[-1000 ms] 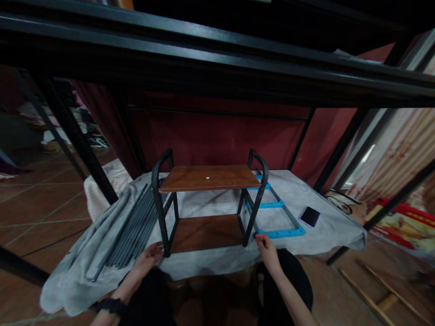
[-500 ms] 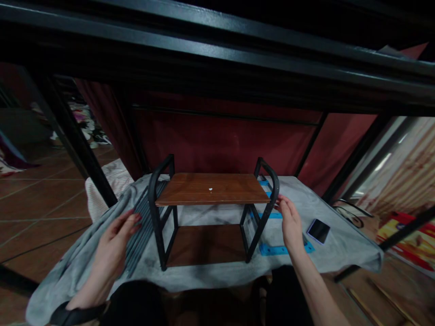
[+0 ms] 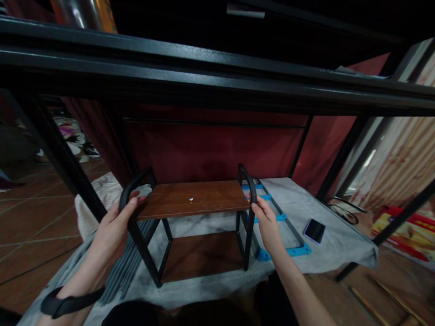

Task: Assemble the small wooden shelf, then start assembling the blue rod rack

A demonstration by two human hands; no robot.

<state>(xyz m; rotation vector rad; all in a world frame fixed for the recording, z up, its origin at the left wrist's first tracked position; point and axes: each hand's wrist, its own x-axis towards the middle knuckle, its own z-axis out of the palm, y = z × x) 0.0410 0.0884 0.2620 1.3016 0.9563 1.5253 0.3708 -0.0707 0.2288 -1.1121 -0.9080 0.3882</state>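
A small two-tier shelf rack [image 3: 193, 198] with brown wooden boards and black metal side frames stands on a grey cloth [image 3: 288, 199]. My left hand [image 3: 117, 222] is wrapped round the front bend of its left side frame, thumb on top. On the other side, my right hand [image 3: 267, 219] grips the right side frame just below its curve. The rack leans a little to the left. To its right lies a frame of grey tubes with blue connectors [image 3: 283, 251]. Several loose grey tubes [image 3: 124, 265] lie beside the rack, partly behind my left forearm.
A phone [image 3: 315, 231] lies on the cloth at right. A thick black metal beam [image 3: 217, 68] crosses above my hands, with black posts [image 3: 50, 145] at the sides. A red and yellow box [image 3: 404, 235] sits on the floor at right.
Both hands have closed on the rack's side frames; before, they were apart from it with fingers loose. The rack has shifted left in view and tilted. The camera view has shifted too.
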